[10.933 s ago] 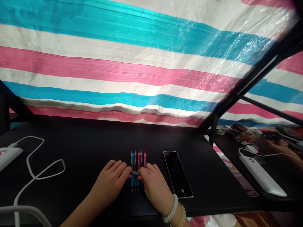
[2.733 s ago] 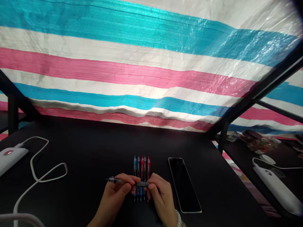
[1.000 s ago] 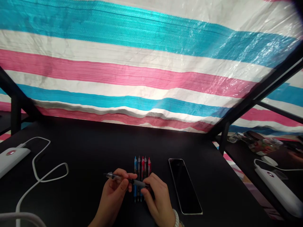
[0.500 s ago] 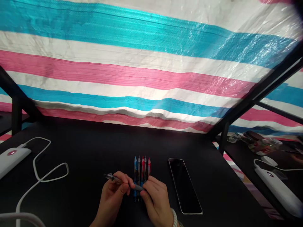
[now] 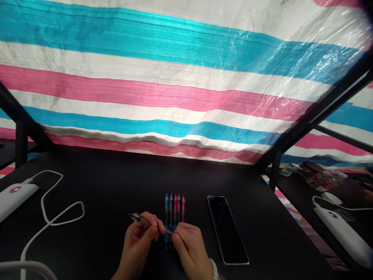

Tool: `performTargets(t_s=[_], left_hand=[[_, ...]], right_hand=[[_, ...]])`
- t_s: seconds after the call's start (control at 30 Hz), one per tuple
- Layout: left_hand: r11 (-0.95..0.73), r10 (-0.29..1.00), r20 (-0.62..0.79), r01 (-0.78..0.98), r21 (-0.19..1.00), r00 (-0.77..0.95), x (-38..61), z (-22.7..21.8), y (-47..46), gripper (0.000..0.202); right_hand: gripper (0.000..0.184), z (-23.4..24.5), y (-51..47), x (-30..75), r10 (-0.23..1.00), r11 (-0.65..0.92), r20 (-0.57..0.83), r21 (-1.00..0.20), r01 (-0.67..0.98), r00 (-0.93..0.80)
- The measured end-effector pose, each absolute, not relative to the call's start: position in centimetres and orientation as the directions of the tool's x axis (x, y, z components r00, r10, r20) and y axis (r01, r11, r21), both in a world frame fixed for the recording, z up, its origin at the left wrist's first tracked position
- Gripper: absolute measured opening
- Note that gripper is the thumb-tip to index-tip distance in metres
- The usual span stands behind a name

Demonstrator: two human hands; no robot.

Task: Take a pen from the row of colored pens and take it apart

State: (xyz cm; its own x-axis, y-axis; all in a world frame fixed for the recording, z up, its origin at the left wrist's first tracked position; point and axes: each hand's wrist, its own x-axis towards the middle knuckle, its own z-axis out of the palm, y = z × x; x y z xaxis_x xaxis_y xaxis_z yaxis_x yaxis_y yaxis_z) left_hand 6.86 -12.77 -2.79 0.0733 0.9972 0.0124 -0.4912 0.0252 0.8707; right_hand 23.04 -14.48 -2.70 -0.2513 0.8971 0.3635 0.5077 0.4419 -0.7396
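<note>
My left hand [image 5: 137,240] is closed round the barrel of a dark and clear click pen [image 5: 139,219], its clip end pointing up to the left. At the pen's other end, the fingers of my right hand [image 5: 190,247] pinch the front section; my fingertips hide the tip. A short grey stretch of the pen shows between the two hands. Just behind and beneath it, a row of several pens [image 5: 175,206] with blue, grey and red ends lies side by side on the black table [image 5: 116,182]. Their lower parts are partly covered by my hands.
A smartphone [image 5: 229,231] with a dark screen lies to the right of the pens. On the left are a white power bank [image 5: 17,196] and a looping white cable [image 5: 43,202]. Another white power bank [image 5: 340,233] rests on a side table at right. A striped tarp [image 5: 175,77] slopes behind.
My right hand has shifted slightly left and down along the pen's front end, and less of the grey section shows. The left hand stays about where it was.
</note>
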Motion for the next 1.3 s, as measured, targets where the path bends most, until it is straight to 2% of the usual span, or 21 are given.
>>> performTargets(t_s=[0.07, 0.2, 0.33, 0.53, 0.73, 1.03, 1.3], left_hand=[[0.038, 0.999, -0.023, -0.474, 0.880, 0.039, 6.9, -3.0, -12.8, 0.014], [0.116, 0.993, -0.118, -0.533, 0.838, 0.030, 7.1, -2.9, -12.7, 0.061], [0.085, 0.994, -0.106, -0.573, 0.815, -0.003, 7.4, -2.3, -12.5, 0.079], [0.122, 0.992, -0.106, -0.636, 0.762, 0.063, 7.2, -2.1, -12.2, 0.071], [0.180, 0.983, -0.107, -0.683, 0.708, 0.149, 7.0, -2.2, -12.1, 0.068], [0.208, 0.978, -0.141, -0.698, 0.685, 0.153, 7.0, -2.4, -11.7, 0.056], [0.216, 0.976, -0.168, -0.701, 0.679, 0.138, 6.9, -2.7, -11.6, 0.061]], right_hand=[[0.042, -2.5, -14.6, 23.1, 0.898, 0.440, 0.366, -0.732, 0.520, -0.245], [0.040, -2.2, -14.6, 23.0, 0.869, 0.494, 0.362, -0.672, 0.552, -0.337], [0.040, -2.1, -14.5, 23.0, 0.841, 0.538, 0.391, -0.679, 0.500, -0.374], [0.042, -1.6, -14.5, 23.4, 0.825, 0.563, 0.464, -0.729, 0.389, -0.324], [0.040, -1.7, -14.6, 23.4, 0.836, 0.548, 0.459, -0.720, 0.426, -0.300], [0.040, -1.6, -14.5, 23.3, 0.817, 0.576, 0.483, -0.674, 0.462, -0.314], [0.039, -1.9, -14.4, 23.3, 0.801, 0.596, 0.510, -0.639, 0.486, -0.313]])
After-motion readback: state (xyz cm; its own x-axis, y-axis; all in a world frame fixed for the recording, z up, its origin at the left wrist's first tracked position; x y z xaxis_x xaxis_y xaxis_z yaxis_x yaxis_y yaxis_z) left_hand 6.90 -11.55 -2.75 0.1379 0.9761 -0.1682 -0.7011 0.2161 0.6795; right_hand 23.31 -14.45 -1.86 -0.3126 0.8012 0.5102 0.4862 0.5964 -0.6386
